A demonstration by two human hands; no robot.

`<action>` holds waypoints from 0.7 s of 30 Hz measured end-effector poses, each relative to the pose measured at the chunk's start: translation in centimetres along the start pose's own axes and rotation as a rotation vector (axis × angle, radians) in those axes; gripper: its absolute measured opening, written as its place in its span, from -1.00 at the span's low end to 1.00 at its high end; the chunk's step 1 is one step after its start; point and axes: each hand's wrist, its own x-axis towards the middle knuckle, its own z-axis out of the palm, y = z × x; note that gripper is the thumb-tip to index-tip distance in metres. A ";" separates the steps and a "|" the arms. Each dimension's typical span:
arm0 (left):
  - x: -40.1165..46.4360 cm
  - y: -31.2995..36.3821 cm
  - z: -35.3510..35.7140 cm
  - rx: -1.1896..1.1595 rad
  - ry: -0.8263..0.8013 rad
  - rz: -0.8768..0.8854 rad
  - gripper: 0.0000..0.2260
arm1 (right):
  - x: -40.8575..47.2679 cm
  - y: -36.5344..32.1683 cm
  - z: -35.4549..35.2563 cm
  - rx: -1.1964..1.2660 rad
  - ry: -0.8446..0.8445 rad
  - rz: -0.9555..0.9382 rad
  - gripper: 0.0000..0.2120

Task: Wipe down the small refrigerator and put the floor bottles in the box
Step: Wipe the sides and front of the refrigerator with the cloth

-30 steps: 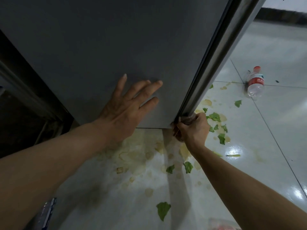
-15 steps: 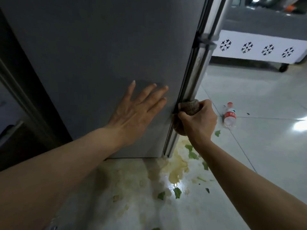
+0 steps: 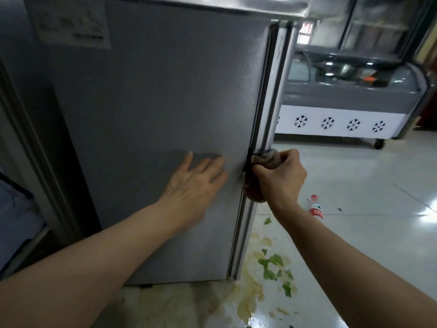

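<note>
A left hand point(image 3: 194, 185) lies flat on the side of a small refrigerator point(image 3: 165, 110), while the right hand point(image 3: 281, 176), just right of it, presses a cloth point(image 3: 267, 159) against the front corner edge. A bottle point(image 3: 315, 209) lies on the floor point(image 3: 366, 233) to the right, leaf scraps point(image 3: 274, 266) nearer, a display freezer point(image 3: 343, 110) behind.

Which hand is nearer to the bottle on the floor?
Right. The right hand grips a cloth at the refrigerator's edge, just above the bottle; the left hand rests flat on its side, farther off.
</note>
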 end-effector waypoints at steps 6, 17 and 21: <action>1.6 -2.5 -5.1 0.007 0.212 -0.058 -0.44 | 1.2 -2.2 -0.8 -0.010 -0.019 -0.007 -0.60; 6.5 -7.0 -13.6 0.061 0.406 -0.173 -0.37 | 4.5 -8.1 -2.7 -0.028 -0.022 -0.101 -0.57; 8.1 -8.6 -14.9 0.001 0.369 -0.269 -0.33 | 6.5 -11.3 -3.6 0.011 0.045 -0.161 -0.55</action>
